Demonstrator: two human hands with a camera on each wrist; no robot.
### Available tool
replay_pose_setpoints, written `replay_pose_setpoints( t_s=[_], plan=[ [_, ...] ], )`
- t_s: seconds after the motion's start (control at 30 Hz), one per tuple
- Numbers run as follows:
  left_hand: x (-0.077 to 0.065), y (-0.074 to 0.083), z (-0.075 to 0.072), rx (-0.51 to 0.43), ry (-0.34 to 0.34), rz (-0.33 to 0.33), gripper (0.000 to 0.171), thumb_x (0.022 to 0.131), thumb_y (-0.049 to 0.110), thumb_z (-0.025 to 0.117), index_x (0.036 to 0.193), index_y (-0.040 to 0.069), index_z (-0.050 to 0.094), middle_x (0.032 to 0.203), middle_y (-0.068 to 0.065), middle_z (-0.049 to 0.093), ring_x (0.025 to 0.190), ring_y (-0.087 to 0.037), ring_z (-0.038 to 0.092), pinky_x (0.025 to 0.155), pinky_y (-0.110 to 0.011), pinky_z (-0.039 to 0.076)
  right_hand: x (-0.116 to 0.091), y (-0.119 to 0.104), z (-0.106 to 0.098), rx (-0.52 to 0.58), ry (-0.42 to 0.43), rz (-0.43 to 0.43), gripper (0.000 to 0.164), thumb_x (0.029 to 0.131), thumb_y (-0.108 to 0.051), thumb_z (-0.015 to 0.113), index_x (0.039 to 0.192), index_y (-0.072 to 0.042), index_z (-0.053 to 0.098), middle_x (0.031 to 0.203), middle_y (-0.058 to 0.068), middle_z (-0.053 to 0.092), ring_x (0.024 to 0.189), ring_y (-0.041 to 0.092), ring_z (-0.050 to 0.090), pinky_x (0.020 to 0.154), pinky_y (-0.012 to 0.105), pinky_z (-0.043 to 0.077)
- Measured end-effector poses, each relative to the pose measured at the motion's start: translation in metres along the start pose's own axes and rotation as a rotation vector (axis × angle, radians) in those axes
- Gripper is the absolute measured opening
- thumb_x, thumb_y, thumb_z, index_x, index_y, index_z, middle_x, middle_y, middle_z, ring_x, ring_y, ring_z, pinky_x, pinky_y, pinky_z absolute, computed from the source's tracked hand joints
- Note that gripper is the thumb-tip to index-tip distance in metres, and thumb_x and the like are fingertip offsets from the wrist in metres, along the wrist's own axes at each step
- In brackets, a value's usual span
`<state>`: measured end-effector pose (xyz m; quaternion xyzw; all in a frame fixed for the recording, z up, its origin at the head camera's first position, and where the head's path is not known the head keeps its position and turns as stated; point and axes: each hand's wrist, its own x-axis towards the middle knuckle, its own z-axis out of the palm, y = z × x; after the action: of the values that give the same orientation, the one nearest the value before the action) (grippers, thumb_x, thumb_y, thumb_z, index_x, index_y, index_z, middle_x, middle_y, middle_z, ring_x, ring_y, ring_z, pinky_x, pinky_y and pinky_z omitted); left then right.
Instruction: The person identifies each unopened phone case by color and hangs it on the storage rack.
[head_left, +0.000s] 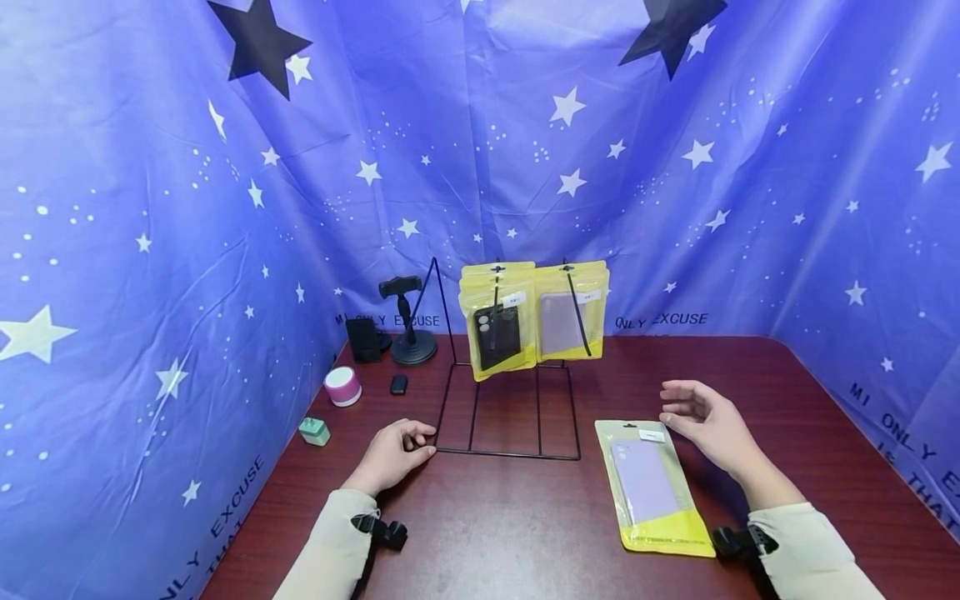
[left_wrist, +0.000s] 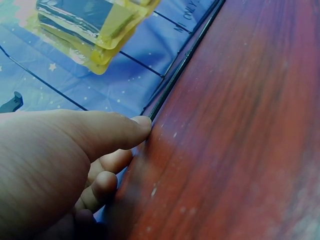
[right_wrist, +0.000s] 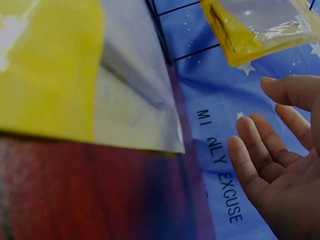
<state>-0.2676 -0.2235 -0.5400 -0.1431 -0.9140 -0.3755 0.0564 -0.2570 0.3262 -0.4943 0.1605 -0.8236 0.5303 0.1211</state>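
A black wire display rack [head_left: 508,455] stands on the table, its front left corner between the thumb and curled fingers of my left hand [head_left: 393,454]. The left wrist view shows the thumb [left_wrist: 135,129] against the rack's wire. Two rows of yellow packs hang from the rack's hooks: a black phone case pack [head_left: 498,337] on the left and a lilac phone case pack [head_left: 572,321] on the right. Another lilac phone case pack [head_left: 652,483] lies flat on the table. Just right of its top edge hovers my right hand [head_left: 708,421], holding nothing, fingers loosely bent.
Along the table's left side are a black phone stand [head_left: 412,346], a black box [head_left: 363,340], a pink and white round container [head_left: 342,387], a small black item [head_left: 399,384] and a green block-like item [head_left: 314,431]. Blue star-print cloth [head_left: 480,167] surrounds the table.
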Motion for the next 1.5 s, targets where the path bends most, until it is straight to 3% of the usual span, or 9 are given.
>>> replay_pose_setpoints(
  t_s=[0.27,0.63,1.07,1.5],
  plan=[
    [0.002,0.0,0.001,-0.007,-0.003,0.0,0.025,0.088,0.018,0.087,0.111,0.024,0.079,0.087,0.01,0.061,0.075,-0.009,0.055,0.07,-0.028,0.047,-0.005,0.01,0.004,-0.051,-0.071,0.03,0.046,0.094,-0.002,0.078,0.136,0.001,0.06,0.127,0.027,0.064,0.105,0.026,0.071,0.078,0.026,0.058],
    [0.001,0.0,0.0,0.002,-0.001,0.0,0.025,0.088,0.018,0.087,0.111,0.023,0.079,0.087,0.012,0.059,0.074,-0.008,0.054,0.07,-0.027,0.046,-0.007,0.013,0.005,-0.097,-0.166,0.108,0.044,0.091,-0.006,0.081,0.131,0.003,0.064,0.125,0.021,0.068,0.11,0.038,0.066,0.079,0.027,0.057],
    [0.001,0.003,-0.001,-0.004,-0.004,-0.004,0.024,0.088,0.017,0.087,0.111,0.022,0.08,0.086,0.011,0.059,0.074,-0.009,0.054,0.069,-0.028,0.045,-0.005,0.021,0.005,-0.235,-0.173,0.106,0.049,0.084,-0.008,0.088,0.128,-0.001,0.069,0.123,0.015,0.071,0.111,0.034,0.066,0.086,0.033,0.056],
    [0.0,0.004,-0.002,-0.004,-0.007,-0.009,0.025,0.088,0.016,0.086,0.112,0.021,0.079,0.086,0.011,0.059,0.074,-0.009,0.054,0.07,-0.027,0.046,-0.007,0.021,0.005,-0.302,-0.19,0.124,0.05,0.082,-0.015,0.091,0.127,-0.005,0.07,0.121,0.01,0.072,0.108,0.028,0.064,0.079,0.03,0.055]
  ],
)
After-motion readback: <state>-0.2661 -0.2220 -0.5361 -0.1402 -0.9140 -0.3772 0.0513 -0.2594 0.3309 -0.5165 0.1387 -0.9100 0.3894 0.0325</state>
